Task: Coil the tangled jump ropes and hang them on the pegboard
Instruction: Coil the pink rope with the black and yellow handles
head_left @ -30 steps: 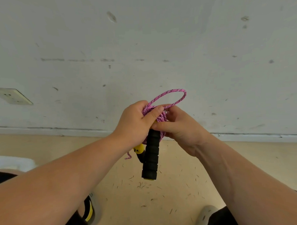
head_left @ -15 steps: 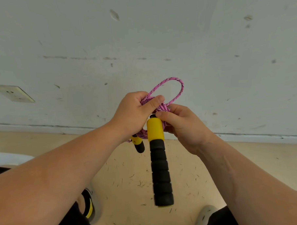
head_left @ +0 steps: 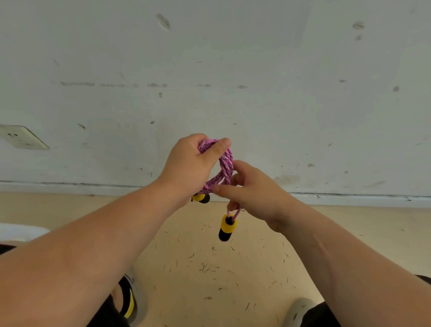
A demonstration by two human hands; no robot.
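Handle (head_left: 226,227) dropped below pink rope (head_left: 226,163), scuffed wall (head_left: 254,62), littered tan floor (head_left: 214,274)

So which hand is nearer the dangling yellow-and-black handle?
Right. The right hand pinches the pink braided rope just above the dangling handle; the left hand grips that rope higher up.

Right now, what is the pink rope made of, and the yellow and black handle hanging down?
The pink rope looks like braided cloth cord with a matte finish: dark flecks run through its woven strands. The hanging handle looks like soft foam, yellow above black, dull with no shine, though it could be rubber.
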